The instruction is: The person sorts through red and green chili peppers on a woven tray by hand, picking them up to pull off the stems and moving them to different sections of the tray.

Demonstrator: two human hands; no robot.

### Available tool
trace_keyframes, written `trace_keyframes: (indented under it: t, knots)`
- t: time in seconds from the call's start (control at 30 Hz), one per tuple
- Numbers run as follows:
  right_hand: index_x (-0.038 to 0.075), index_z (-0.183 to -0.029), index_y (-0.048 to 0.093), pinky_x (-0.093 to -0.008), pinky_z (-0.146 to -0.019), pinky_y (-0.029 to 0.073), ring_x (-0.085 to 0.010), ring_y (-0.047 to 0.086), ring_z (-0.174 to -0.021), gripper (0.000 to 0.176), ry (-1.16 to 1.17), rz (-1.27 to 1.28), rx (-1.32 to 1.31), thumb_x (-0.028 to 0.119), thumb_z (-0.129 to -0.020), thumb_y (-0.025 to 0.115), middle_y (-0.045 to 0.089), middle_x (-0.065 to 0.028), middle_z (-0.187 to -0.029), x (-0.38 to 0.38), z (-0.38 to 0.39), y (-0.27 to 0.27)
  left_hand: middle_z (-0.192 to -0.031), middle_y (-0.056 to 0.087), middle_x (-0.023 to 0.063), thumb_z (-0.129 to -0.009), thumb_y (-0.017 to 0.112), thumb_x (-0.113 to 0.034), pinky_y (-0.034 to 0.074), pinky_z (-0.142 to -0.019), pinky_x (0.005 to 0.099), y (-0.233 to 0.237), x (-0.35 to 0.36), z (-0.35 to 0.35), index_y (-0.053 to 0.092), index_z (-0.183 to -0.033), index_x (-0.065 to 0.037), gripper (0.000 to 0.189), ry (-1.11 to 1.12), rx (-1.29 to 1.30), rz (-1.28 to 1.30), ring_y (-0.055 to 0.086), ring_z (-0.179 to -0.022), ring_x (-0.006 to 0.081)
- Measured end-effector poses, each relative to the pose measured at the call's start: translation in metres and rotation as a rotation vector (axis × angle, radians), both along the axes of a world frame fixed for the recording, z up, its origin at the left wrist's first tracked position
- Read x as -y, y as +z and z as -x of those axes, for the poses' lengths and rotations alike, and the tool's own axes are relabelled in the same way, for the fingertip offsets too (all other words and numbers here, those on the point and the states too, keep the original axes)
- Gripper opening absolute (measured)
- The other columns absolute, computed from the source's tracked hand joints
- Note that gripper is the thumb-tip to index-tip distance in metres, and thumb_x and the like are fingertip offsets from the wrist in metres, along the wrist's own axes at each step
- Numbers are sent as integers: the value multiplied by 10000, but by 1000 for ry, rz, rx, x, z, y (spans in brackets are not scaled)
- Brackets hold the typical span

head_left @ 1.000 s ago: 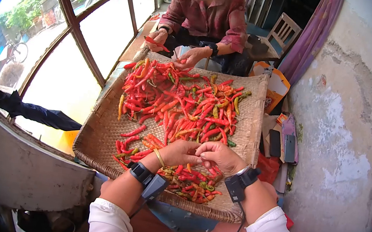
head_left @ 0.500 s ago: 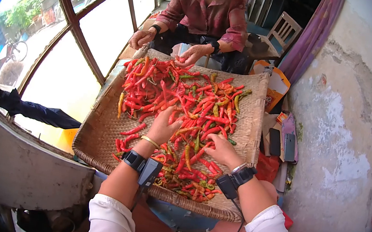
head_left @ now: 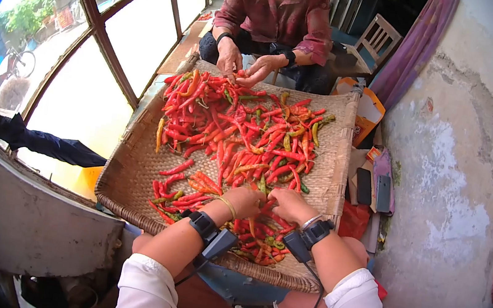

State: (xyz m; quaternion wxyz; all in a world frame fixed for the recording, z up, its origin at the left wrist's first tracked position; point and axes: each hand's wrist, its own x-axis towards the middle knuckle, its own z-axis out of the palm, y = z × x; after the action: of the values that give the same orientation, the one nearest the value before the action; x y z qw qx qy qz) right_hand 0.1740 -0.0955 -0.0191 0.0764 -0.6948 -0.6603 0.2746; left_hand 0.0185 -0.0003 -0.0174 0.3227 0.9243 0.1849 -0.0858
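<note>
Red chili peppers [head_left: 243, 130], mixed with some orange, yellow and green ones, cover much of a shallow woven basket tray [head_left: 124, 184]. My left hand [head_left: 242, 203] is low over the near part of the pile, fingers curled in. Close beside it, my right hand [head_left: 290, 207] has its fingers bent together, the tips facing the left hand's fingers. Whatever is between the fingertips of either hand is hidden. A greenish chili pepper [head_left: 263, 185] lies just beyond them. Smaller, darker peppers [head_left: 261, 252] lie at the near rim.
Across the tray, a co-worker's two hands [head_left: 246, 72] meet over the far edge at some peppers. A folded umbrella [head_left: 60, 148] lies by the window at left. Two phones [head_left: 383, 194] and an orange box [head_left: 368, 117] are at right, beside the wall.
My left hand has drawn back toward me and right, beside my right hand, which shifted slightly left and nearer. The co-worker's left-side hand has come over to meet the other one.
</note>
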Motion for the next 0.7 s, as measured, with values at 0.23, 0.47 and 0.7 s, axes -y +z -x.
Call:
trace_keyframes:
  t: [0.23,0.47,0.7]
  knots:
    - [57,-778,595,-368,-669,463,-305,579,-741,135,-147,-134,-267,119,-657,599,615,-119,-765,0,10,25,-804,601,151,-684,642,-193,461,-684,377,4,4,1,549,-963,-70,319,82,451,-91,583,-768,311]
    - [25,-743,583,-283,-523,460,-158,572,-538,117,-285,-88,-608,141,-744,583,596,-64,-648,-1,11,29,-884,590,174,-672,665,-223,443,-747,377,10,7,-3,539,-979,-43,378,121,271,136,551,-878,341]
    - [37,-838,551,-177,-400,369,-49,459,-455,113,-434,159,-1501,147,-838,523,560,-25,-676,4,2,51,-717,558,27,-769,645,-202,448,-637,274,31,9,1,545,-937,-47,249,74,301,538,534,-688,123]
